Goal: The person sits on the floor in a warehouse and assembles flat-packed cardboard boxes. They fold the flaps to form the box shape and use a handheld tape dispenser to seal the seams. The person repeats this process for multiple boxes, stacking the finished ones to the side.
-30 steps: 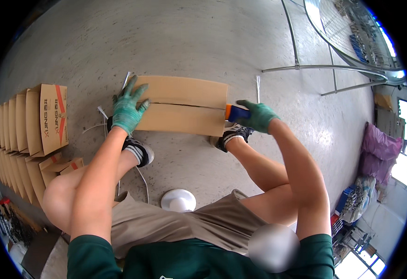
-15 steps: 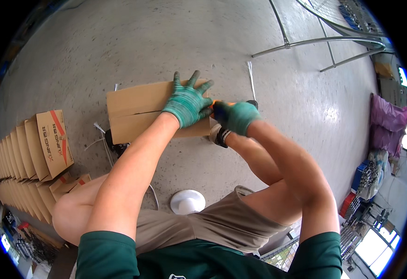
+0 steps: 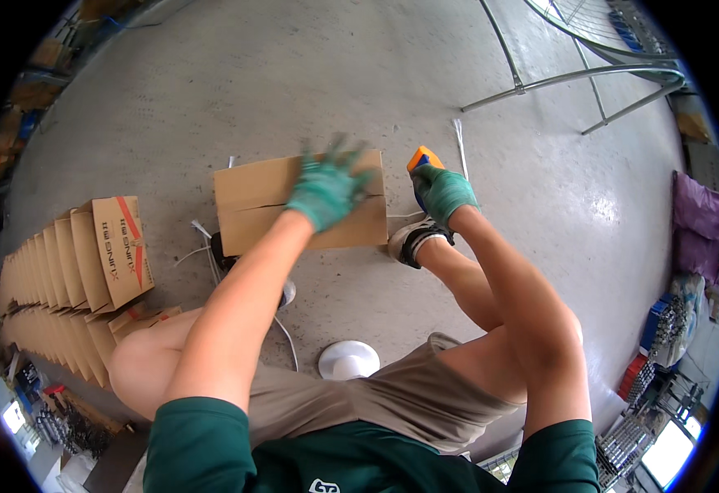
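A brown cardboard box [image 3: 252, 223] sits in front of me between my feet, its top flaps meeting at a lengthwise seam with a thin dark gap. My left hand [image 3: 327, 191], in a green knit glove, is over the top of the box, fingers spread and blurred by motion; whether it touches the cardboard I cannot tell. Off the right end of the box, my gloved right hand [image 3: 446, 194] is closed round the handle of an orange-and-blue tape dispenser [image 3: 427, 156]. The orange head points away from me, apart from the box.
Two rows of folded cartons [image 3: 117, 251] stand at my left. A white round-based object [image 3: 349, 360] is on the floor between my legs. White strapping [image 3: 460, 148] lies beyond my right foot. A metal tube frame [image 3: 573, 78] stands far right, a purple bag [image 3: 699, 222] nearer the right edge.
My right hand and the tape dispenser have moved away from the right end of the box, and the orange head has turned forward. My left hand remains over the top, now blurred.
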Motion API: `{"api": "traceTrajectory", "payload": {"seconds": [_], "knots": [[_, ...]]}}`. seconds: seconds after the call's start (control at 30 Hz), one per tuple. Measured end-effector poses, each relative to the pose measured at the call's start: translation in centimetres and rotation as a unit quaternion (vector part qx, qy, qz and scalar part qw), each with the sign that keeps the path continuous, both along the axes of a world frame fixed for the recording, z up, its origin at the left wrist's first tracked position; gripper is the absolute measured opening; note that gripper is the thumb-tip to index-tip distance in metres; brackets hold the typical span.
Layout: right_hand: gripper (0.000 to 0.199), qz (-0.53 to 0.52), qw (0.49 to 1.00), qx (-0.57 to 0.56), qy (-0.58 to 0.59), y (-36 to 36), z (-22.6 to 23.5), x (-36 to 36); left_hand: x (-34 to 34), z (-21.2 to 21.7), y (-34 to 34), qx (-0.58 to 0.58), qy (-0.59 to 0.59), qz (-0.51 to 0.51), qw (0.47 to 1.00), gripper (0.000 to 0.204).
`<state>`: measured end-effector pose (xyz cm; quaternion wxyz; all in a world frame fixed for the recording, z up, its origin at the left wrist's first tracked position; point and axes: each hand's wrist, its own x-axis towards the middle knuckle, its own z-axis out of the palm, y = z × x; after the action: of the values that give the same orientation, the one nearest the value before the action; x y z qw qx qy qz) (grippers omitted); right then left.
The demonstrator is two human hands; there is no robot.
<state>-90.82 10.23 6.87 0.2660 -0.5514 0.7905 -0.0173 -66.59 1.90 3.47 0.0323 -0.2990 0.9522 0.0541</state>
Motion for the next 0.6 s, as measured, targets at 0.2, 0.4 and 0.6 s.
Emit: {"api": "traceTrajectory", "payload": {"seconds": [0.2, 0.4, 0.6], "knots": [[0.026, 0.032, 0.999, 0.023, -0.021, 0.2, -1.1, 3.2, 15.0, -2.4, 0.9, 0.034, 0.139, 0.523, 0.841, 0.08], [0.033, 0.075, 0.996, -0.034, -0.046, 0.1, -2.3, 3.7, 18.1, 0.5, -1.2, 0.27, 0.464, 0.473, 0.699, 0.063], [0.028, 0.11, 0.96, -0.249, -0.067, -3.1, 3.9, 7.9, 28.3, 7.7, 1.9, 0.392, 0.546, 0.617, 0.409, 0.085]]}}
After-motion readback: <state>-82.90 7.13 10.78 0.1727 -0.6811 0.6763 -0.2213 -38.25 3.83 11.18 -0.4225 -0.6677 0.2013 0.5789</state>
